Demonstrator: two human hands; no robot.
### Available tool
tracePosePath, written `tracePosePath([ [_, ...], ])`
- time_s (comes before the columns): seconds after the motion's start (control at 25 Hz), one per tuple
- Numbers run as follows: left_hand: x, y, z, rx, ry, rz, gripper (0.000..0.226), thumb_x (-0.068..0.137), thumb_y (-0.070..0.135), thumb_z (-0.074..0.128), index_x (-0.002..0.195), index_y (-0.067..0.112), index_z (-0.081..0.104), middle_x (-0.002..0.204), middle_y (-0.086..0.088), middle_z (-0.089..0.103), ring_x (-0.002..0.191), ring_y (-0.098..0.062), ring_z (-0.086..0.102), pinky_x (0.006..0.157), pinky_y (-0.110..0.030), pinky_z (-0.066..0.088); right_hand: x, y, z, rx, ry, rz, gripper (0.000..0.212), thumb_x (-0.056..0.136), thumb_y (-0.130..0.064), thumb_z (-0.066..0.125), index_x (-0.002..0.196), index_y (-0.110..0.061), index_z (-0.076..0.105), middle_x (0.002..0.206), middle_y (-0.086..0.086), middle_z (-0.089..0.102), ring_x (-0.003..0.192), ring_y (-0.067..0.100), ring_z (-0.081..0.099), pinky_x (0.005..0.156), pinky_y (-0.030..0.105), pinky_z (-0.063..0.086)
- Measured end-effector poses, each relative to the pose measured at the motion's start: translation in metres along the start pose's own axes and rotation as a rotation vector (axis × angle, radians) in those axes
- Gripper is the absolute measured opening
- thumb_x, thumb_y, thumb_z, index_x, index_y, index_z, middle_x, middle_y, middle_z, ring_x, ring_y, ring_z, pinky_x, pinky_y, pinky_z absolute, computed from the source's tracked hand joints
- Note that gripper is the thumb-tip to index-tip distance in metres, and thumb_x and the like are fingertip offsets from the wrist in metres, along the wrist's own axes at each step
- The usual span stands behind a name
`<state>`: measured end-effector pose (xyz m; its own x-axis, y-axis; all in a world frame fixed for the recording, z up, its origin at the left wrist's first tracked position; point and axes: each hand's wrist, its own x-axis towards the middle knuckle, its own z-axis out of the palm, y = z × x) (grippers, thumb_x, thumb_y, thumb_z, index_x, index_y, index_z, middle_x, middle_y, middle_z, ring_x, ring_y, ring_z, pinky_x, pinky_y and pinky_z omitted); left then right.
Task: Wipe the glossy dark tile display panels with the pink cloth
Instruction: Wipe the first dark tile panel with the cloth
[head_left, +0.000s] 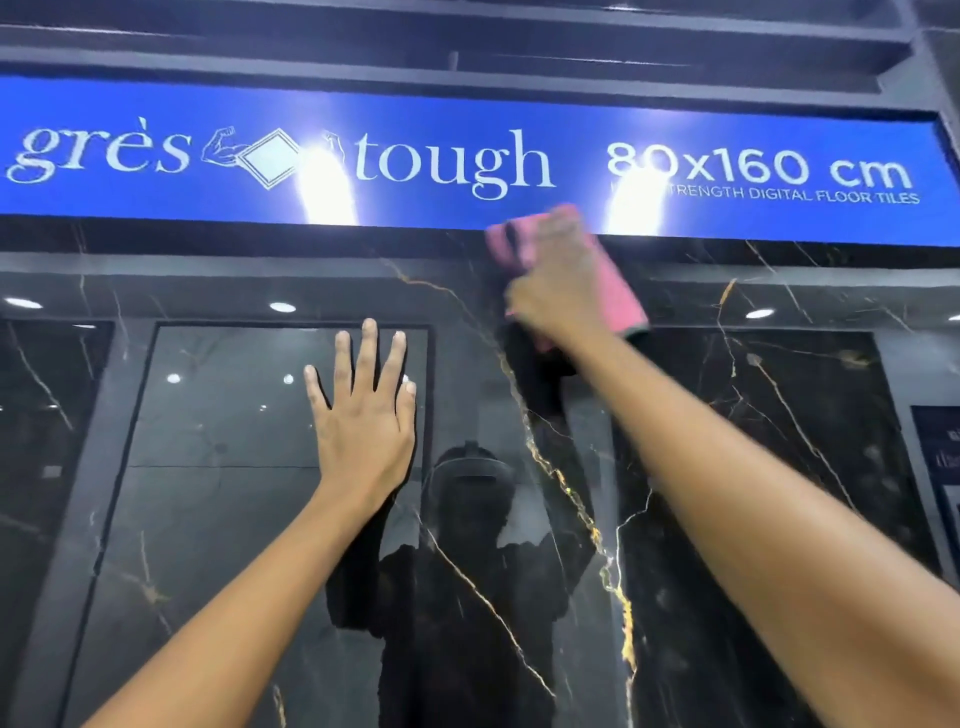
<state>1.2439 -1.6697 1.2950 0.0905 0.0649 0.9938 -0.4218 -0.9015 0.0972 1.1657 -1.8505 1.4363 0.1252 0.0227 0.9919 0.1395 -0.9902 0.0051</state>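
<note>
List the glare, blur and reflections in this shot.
Head view: two bright glare patches wash out the blue sign; the right hand and pink cloth are motion-blurred; the left hand is sharp; the glossy dark panel mirrors ceiling lights and the person.

Arms: both bare from wrist to the frame's lower edge, no sleeves in view.
Left hand (363, 415): bare, no glove, ring or watch visible.
Right hand (556, 280): bare and motion-blurred; no jewellery can be made out.
Wrists: unadorned, no bands or straps.
</note>
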Motion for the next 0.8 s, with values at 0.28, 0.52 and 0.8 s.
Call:
tracePosePath([
  [0.28,0.0,0.006,-0.003,-0.059,-0.024,-0.042,0.055,0.101,0.04,0.02,0.155,0.027,0.02,0.164,0.004,0.005,0.151,-0.02,-0.003,0.118,-0.054,-0.004,-0.001,0.069,-0.048,0.275,-0.052,0.145,0.069,0.07,-0.017,0.061,0.135,-0.016,0.039,0.128,0.007,0.051,0.11,0.01,0.057,0.086,0.023,0.045],
  [0.52,-0.03,0.041,-0.005,-0.13,-0.035,-0.017,0.063,0.095,0.047,0.016,0.154,0.026,0.024,0.164,0.005,0.008,0.151,-0.02,0.001,0.119,-0.047,-0.005,-0.102,0.084,-0.006,0.119,-0.043,-0.211,0.072,0.065,-0.022,0.052,0.136,-0.009,0.049,0.145,0.009,0.045,0.135,0.026,0.039,0.111,0.029,0.025],
  [0.8,-0.084,0.04,-0.007,-0.118,-0.052,-0.024,0.059,0.097,0.044,0.023,0.153,0.025,0.027,0.163,0.004,0.011,0.151,-0.021,0.002,0.12,-0.047,0.0,-0.094,0.153,-0.049,0.067,0.044,0.214,0.079,0.07,-0.025,0.051,0.147,-0.014,0.037,0.161,0.008,0.017,0.146,0.024,0.02,0.117,0.036,0.018],
])
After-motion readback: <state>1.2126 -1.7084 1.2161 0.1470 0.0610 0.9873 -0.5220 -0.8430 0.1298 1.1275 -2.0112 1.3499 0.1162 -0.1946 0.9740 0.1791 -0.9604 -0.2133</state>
